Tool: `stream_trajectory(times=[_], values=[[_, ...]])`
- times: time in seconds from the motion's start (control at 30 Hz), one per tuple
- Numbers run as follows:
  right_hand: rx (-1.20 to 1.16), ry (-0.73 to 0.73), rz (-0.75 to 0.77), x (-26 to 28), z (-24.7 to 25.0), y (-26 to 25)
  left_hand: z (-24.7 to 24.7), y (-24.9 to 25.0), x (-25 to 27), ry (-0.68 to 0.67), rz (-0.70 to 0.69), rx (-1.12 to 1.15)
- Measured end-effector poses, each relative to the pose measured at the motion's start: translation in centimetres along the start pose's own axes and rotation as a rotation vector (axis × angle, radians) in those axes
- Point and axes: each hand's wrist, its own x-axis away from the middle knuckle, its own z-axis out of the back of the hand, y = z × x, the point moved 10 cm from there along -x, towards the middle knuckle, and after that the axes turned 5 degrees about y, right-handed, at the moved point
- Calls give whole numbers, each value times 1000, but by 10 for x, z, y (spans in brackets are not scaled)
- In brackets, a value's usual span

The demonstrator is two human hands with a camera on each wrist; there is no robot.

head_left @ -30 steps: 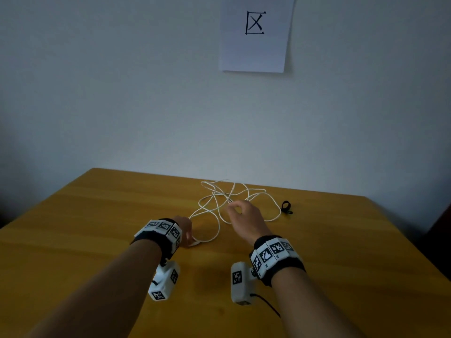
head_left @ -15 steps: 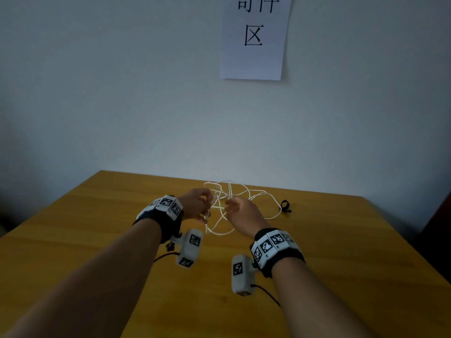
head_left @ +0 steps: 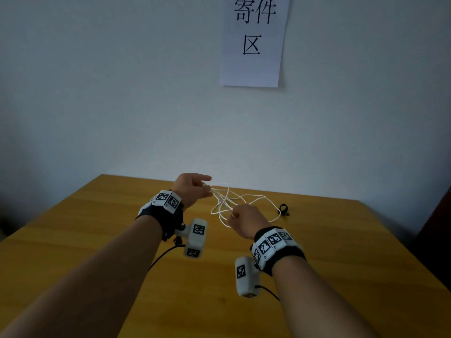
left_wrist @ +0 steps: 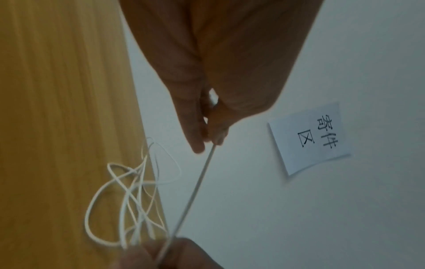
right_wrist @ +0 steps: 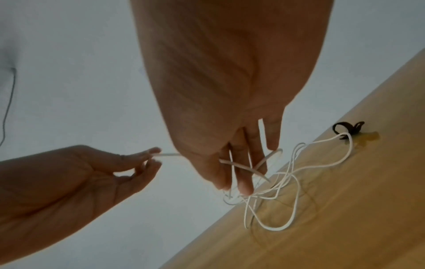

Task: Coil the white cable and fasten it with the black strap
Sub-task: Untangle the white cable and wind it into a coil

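A thin white cable [head_left: 228, 203] [left_wrist: 128, 193] [right_wrist: 285, 185] hangs in loose tangled loops above the far part of the wooden table [head_left: 97, 240]. My left hand [head_left: 195, 187] [left_wrist: 207, 127] [right_wrist: 147, 158], raised above the table, pinches one end of the cable between thumb and fingertips. My right hand [head_left: 240, 215] [right_wrist: 239, 174], lower and to the right, holds the cable between its thumb and fingers, a taut stretch running between the two hands. A small black strap [head_left: 283, 209] [right_wrist: 347, 129] lies on the table to the right of the loops, touching the cable's far loop.
A white wall rises right behind the table's far edge, with a paper sign [head_left: 253, 40] [left_wrist: 315, 136] taped on it. Wrist cameras [head_left: 195, 236] with black leads hang under both wrists. Bare wood lies on both sides and in front of my arms.
My left hand has lifted off the table with the cable end, up and away. The right hand has closed on the cable, and the loops have risen from the table.
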Motion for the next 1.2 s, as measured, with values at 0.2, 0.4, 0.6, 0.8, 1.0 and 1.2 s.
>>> stream_trajectory(times=[0.2,0.4,0.6,0.8,1.0,1.2], values=[[253,40,-123,-1,8,30,22,4,-3,113,-85,-689],[321,31,-287,-1,14,54,35,-3,-1,242,-92,-1011],[149,283,-85,-4,42,32,8,-19,0,-37,-193,-1528],[-233,280,74,-5,48,6,-10,-57,13,-315,53,-1271],[-293,210,179,-2,46,-15,-15,-74,13,-211,296,-295],[-356,225,134,-1,45,-10,-13,-49,16,-99,363,304]])
